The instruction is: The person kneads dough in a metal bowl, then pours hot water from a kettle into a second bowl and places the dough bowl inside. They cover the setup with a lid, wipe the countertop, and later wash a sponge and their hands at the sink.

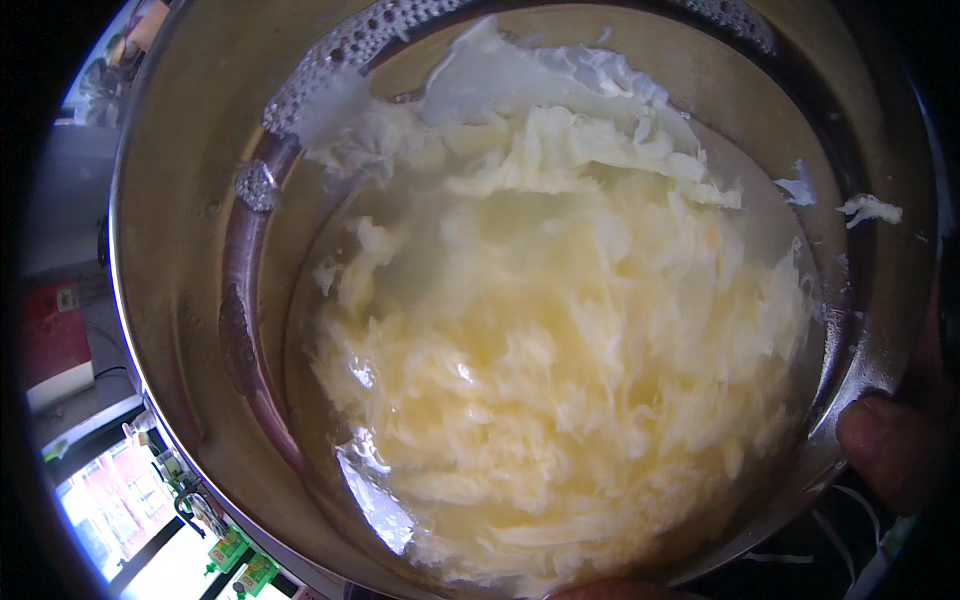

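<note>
A round stainless steel pot (172, 300) fills most of the view, seen from above at close range and tilted. Inside it, cloudy liquid holds soft pale yellow shreds (525, 352) that look like cooked egg. A translucent whitish sheet (495, 82) lies near the top of the liquid. Foam (360, 45) clings to the inner wall, and small white scraps (870, 208) stick at the right. The thumb of my right hand (877, 442) presses on the rim at the lower right. Skin also shows at the bottom edge; whose hand it belongs to is unclear. I cannot make out my left hand.
Beyond the rim at the left are a red and white object (56, 341) and a grey surface (67, 180). Green packages (255, 576) stand by a bright window (120, 502) at the lower left. Thin white strips (859, 499) show outside the pot at the lower right.
</note>
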Demonstrator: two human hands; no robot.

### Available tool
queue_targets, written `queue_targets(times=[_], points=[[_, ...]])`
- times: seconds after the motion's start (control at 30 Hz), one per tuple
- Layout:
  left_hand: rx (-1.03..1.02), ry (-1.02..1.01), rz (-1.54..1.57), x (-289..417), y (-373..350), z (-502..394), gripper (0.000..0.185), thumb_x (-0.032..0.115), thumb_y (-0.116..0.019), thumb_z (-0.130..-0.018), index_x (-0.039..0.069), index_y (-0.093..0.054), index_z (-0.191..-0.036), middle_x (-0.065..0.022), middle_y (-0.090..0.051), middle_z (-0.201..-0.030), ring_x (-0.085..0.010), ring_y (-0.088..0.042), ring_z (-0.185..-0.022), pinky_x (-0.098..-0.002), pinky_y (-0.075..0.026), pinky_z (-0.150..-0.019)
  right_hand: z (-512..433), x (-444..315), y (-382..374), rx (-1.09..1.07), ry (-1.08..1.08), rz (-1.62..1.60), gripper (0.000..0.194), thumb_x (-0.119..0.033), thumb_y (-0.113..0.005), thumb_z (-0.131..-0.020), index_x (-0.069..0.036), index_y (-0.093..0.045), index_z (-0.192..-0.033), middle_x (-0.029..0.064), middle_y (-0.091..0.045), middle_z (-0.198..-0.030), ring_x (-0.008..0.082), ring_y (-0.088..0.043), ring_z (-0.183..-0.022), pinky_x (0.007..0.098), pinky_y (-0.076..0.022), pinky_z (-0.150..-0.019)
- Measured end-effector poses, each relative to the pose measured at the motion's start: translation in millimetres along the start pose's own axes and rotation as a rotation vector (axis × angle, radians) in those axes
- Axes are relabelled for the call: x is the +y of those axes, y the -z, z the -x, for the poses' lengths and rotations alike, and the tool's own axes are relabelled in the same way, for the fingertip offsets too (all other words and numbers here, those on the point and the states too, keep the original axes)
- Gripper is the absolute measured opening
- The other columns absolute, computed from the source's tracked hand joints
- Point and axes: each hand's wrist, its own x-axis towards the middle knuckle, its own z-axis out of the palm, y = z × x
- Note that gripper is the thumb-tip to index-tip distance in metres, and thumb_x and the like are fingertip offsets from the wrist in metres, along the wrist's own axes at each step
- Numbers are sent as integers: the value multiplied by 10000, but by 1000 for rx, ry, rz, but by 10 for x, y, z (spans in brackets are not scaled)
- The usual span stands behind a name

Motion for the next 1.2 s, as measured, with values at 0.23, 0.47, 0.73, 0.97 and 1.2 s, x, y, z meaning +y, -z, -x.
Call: queue_targets(times=[0.23, 0.47, 0.73, 0.97, 1.2], points=[[18, 10, 7, -19, 27, 21, 337, 135, -522, -946, 60, -532, -1274, -65, -598, -1118, -181, -598, -957, -304, -532, -781, 5, -21, 32, -6, -6, 5, 483, -168, -545, -830, 47, -452, -1252, 143, -642, -967, 190, -649, -797, 298, -535, -680], [36, 15, 21, -53, 48, 23, 338, 131, -524, -945, 62, -533, -1275, -63, -596, -1118, -179, -596, -960, -302, -531, -781, 22, -25, 66, -9, -3, 14, 470, -164, -542, -834, 46, -456, -1246, 140, -646, -952, 188, -653, -778, 293, -539, -662], [52, 19, 32, -86, 94, 49, 339, 127, -527, -943, 65, -533, -1276, -61, -595, -1118, -176, -594, -963, -301, -531, -781, 23, -30, 96, -11, -1, 18, 455, -160, -539, -839, 44, -462, -1238, 136, -649, -936, 186, -657, -756, 287, -543, -641], [69, 22, 35, -104, 124, 73, 340, 123, -529, -942, 68, -533, -1277, -59, -594, -1119, -174, -592, -966, -299, -531, -781, 23, -28, 133, -11, 7, 24, 442, -156, -537, -844, 43, -466, -1232, 133, -652, -922, 184, -661, -736, 282, -547, -623], [86, 24, 21, -154, 182, 81, 341, 119, -531, -940, 70, -533, -1278, -57, -592, -1119, -172, -591, -968, -297, -531, -781, 34, -11, 227, 4, 12, 16, 429, -152, -535, -848, 42, -471, -1226, 130, -656, -907, 182, -665, -717, 277, -550, -605]])
